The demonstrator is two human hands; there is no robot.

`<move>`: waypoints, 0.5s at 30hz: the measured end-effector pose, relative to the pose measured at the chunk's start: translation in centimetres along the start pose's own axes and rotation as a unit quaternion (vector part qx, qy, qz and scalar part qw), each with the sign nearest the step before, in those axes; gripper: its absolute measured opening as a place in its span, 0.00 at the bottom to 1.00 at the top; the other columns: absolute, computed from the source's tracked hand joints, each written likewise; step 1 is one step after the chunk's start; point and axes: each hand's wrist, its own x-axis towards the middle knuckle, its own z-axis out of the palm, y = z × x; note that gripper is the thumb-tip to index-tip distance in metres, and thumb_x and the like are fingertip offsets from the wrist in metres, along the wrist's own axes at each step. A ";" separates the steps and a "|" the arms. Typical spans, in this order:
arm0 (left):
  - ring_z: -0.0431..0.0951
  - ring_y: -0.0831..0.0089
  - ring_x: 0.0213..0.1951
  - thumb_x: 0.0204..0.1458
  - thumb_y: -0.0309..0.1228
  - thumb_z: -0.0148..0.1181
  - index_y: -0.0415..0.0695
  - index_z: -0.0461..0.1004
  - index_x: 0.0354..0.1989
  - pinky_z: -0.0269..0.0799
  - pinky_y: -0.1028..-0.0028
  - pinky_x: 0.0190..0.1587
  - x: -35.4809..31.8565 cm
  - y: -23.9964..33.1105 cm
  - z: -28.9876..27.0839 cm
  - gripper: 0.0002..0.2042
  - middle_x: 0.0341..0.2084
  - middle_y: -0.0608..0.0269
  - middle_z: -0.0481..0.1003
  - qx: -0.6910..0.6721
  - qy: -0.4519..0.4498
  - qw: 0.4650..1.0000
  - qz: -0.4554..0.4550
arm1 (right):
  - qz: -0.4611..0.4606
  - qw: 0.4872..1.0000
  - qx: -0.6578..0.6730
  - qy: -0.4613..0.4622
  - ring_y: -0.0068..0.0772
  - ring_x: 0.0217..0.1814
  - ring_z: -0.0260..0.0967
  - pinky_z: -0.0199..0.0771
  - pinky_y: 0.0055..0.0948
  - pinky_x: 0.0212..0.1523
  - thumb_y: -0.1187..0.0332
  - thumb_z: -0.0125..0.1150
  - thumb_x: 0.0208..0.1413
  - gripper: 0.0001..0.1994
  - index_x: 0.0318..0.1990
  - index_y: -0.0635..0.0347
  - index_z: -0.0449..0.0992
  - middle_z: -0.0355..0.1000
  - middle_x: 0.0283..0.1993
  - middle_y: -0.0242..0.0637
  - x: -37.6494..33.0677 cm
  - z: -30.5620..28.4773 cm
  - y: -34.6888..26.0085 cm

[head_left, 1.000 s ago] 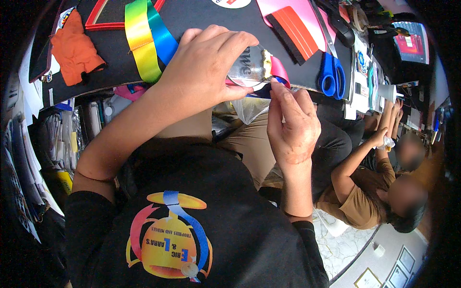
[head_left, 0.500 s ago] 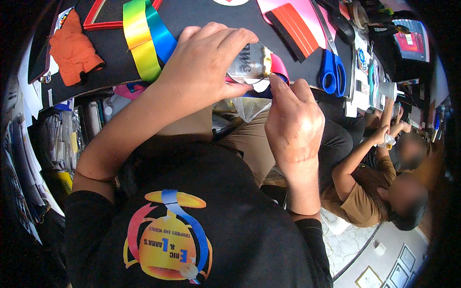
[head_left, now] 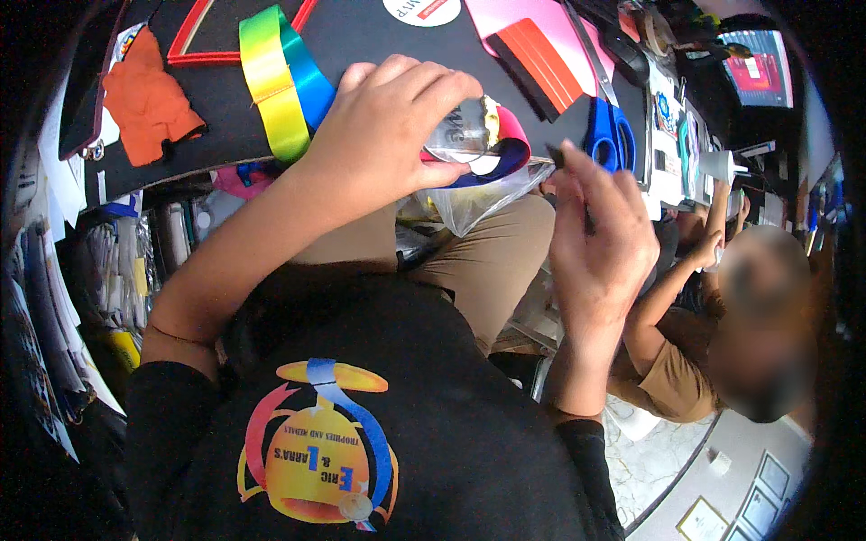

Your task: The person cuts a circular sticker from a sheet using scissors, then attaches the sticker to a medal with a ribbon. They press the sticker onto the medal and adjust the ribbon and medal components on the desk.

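Observation:
My left hand (head_left: 383,135) is closed over a small shiny medal in a clear wrapper (head_left: 465,131), with a pink and blue ribbon (head_left: 512,144) looped around it, at the near edge of the black table (head_left: 361,36). A clear plastic bag (head_left: 478,194) hangs just below it. My right hand (head_left: 600,230) is a little to the right, apart from the medal, and pinches a thin dark tool (head_left: 568,180) that points up toward the table edge.
On the table lie a rainbow ribbon (head_left: 275,81), an orange cloth (head_left: 149,99), an orange squeegee (head_left: 541,68) on pink sheet, and blue-handled scissors (head_left: 606,135). A seated person in a brown shirt (head_left: 695,361) is at the right. Shelves of supplies (head_left: 108,270) stand at the left.
My right hand has drawn away from the medal, to the right and down, with the thin tool in it. My left hand stays on the medal.

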 end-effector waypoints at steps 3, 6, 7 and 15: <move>0.70 0.61 0.57 0.41 0.44 0.72 0.57 0.76 0.48 0.61 0.57 0.56 -0.1 0.0 0.5 0.23 0.53 0.60 0.73 0.065 0.016 0.997 0.031 | 0.038 0.995 0.076 0.057 0.43 0.30 0.72 0.73 0.36 0.34 0.78 0.62 0.53 0.11 0.44 0.58 0.80 0.72 0.30 0.42 1.7 1.6 2.1; 0.69 0.62 0.61 0.44 0.46 0.69 0.60 0.79 0.45 0.60 0.56 0.57 -0.3 0.1 0.8 0.18 0.57 0.62 0.71 0.086 0.040 0.994 0.060 | 0.016 0.992 0.073 0.102 0.45 0.33 0.73 0.73 0.38 0.36 0.79 0.61 0.53 0.10 0.43 0.60 0.79 0.73 0.32 0.44 2.9 3.5 3.7; 0.68 0.63 0.62 0.45 0.46 0.69 0.60 0.80 0.45 0.60 0.56 0.57 -0.4 0.1 0.9 0.17 0.59 0.63 0.71 0.083 0.047 0.993 0.071 | 0.006 0.992 0.074 0.099 0.46 0.34 0.73 0.73 0.38 0.37 0.79 0.61 0.52 0.10 0.43 0.61 0.79 0.73 0.32 0.45 3.3 4.0 4.1; 0.66 0.60 0.64 0.50 0.42 0.66 0.62 0.80 0.46 0.59 0.55 0.57 -0.5 0.1 1.2 0.14 0.61 0.65 0.69 0.114 -0.005 0.988 0.108 | -0.046 0.988 0.075 0.130 0.48 0.34 0.71 0.72 0.41 0.36 0.81 0.61 0.50 0.12 0.43 0.62 0.79 0.71 0.30 0.45 3.5 4.9 4.4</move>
